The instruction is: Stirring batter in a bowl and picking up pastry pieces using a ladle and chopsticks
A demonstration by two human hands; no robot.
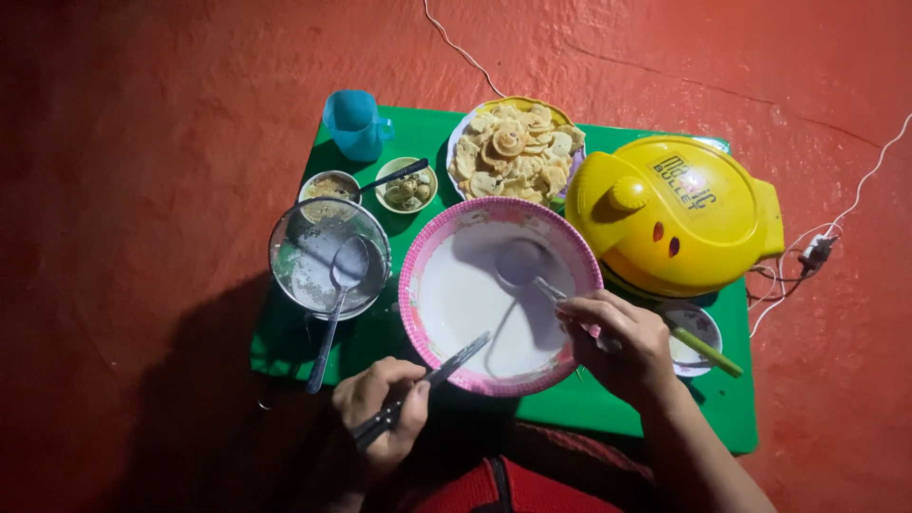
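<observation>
Head view: your right hand [617,347] fingers pinch the ladle [521,263] in the pink bowl [423,252] at table [589,404] centre — batter scoop; left hand [380,413] grips tongs [446,366] at 7 o'clock — tip over rim.

The floor [142,142] is a mottled orange-red. On it lies a bright green table [731,418]. At the middle sits a bowl [410,285] with a pink patterned rim, holding white batter. At three o'clock from it stands a glossy yellow cooker [679,214] with dark lettering and two small red marks. At twelve o'clock a yellow-rimmed plate [518,103] carries pale golden snacks. At eleven o'clock stands a light blue cup [353,123]. At nine o'clock a silvery steel bowl [285,228] holds a whitish mix. A white cord [855,199] trails across the floor.
</observation>
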